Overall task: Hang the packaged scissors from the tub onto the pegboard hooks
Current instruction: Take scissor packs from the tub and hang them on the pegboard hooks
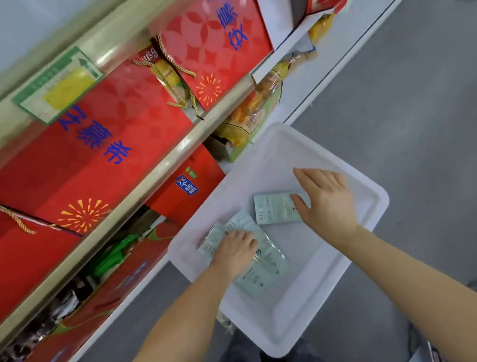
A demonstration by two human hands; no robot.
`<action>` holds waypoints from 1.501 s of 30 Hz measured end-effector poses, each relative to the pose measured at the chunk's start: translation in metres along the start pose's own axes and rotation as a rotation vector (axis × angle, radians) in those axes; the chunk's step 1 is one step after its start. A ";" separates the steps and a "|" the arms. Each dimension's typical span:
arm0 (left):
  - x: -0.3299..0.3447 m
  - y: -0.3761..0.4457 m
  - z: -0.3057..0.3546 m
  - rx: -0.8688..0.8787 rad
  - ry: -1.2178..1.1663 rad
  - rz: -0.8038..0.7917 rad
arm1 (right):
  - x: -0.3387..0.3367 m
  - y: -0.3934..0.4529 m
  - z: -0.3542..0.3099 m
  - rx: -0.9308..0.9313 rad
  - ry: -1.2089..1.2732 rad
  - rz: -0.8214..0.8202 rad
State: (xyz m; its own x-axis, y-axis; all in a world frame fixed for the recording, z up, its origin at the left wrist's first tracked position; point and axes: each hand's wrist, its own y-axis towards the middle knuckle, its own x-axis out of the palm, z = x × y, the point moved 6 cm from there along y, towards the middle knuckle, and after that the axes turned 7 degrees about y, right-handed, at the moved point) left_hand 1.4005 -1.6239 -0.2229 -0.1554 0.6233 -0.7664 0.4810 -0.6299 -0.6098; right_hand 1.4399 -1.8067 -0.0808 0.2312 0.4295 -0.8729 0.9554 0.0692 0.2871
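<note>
Hands in the tub (370, 199) — left (234, 251) palm-down on overlapping packs (267, 267), right (328, 196) spread flat over another pack (273, 209)

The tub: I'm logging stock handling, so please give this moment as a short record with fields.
container: white plastic tub, on the grey floor beside the shelves
contents: pale green packets, one lying alone, a small overlapping pile nearer the person
left hand: left hand pressed on the pile, fingers curled
right hand: right hand flat on the end of the lone packet
lifted: nothing yet
pegboard: not in view
shelves: red gift boxes
</note>
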 end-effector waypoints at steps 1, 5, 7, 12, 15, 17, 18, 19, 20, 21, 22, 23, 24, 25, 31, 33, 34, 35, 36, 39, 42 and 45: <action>0.003 0.003 0.001 0.024 0.024 0.027 | 0.004 -0.004 0.003 0.009 0.000 -0.007; 0.003 0.006 -0.006 0.133 0.000 0.065 | 0.011 -0.011 0.012 0.046 0.007 -0.029; -0.005 0.006 -0.016 0.141 -0.097 0.075 | 0.013 -0.012 0.014 0.060 0.010 -0.041; -0.030 0.006 -0.049 -0.216 -0.557 0.101 | 0.021 -0.016 0.012 0.126 0.019 -0.051; -0.058 0.002 -0.062 -0.540 -0.784 0.211 | 0.028 -0.020 0.005 0.262 0.117 -0.069; -0.081 -0.002 -0.066 -0.694 -0.889 0.335 | 0.033 -0.019 -0.003 0.362 0.285 -0.100; -0.093 -0.003 -0.067 -0.727 -0.924 0.386 | 0.035 -0.017 -0.008 0.404 0.369 -0.119; -0.105 -0.004 -0.067 -0.732 -0.954 0.435 | 0.037 -0.015 -0.012 0.439 0.424 -0.132; -0.115 -0.004 -0.068 -0.727 -0.973 0.463 | 0.037 -0.012 -0.015 0.462 0.463 -0.131; -0.123 -0.004 -0.069 -0.718 -0.984 0.486 | 0.035 -0.008 -0.019 0.484 0.490 -0.127; -0.127 -0.004 -0.071 -0.719 -0.988 0.481 | 0.032 -0.004 -0.022 0.503 0.520 -0.124; -0.131 -0.004 -0.073 -0.717 -0.993 0.470 | 0.030 -0.001 -0.025 0.524 0.560 -0.124; -0.132 -0.004 -0.074 -0.706 -1.015 0.454 | 0.027 0.002 -0.027 0.544 0.620 -0.122; -0.135 -0.005 -0.074 -0.675 -1.051 0.444 | 0.025 0.005 -0.029 0.580 0.689 -0.114; -0.148 -0.019 -0.070 -0.295 -1.479 0.556 | 0.012 0.008 -0.011 0.846 0.877 -0.007; -0.138 -0.027 -0.084 -0.404 -1.422 0.634 | 0.009 0.009 -0.014 0.850 0.907 -0.006; -0.134 -0.031 -0.088 -0.437 -1.459 0.649 | 0.006 0.011 -0.018 0.847 0.914 0.000; -0.132 -0.035 -0.090 -0.449 -1.556 0.661 | 0.002 0.014 -0.022 0.842 0.925 0.009; -0.131 -0.040 -0.091 -0.456 -1.657 0.661 | -0.002 0.017 -0.026 0.836 0.946 0.014; -0.134 -0.058 -0.100 -0.493 -1.847 0.767 | -0.013 0.029 -0.038 0.813 1.019 0.015; -0.140 -0.086 -0.115 -0.640 -1.880 0.947 | -0.026 0.044 -0.058 0.771 1.079 -0.002; -0.148 -0.114 -0.133 -0.805 -1.814 1.088 | -0.042 0.064 -0.083 0.644 1.167 -0.014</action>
State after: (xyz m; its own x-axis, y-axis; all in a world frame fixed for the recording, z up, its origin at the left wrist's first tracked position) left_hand 1.4835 -1.5823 -0.0128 0.1790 -0.9520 -0.2484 0.9651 0.2190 -0.1439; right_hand 1.4761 -1.7452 0.0071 0.2376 0.9691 0.0659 0.9470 -0.2160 -0.2377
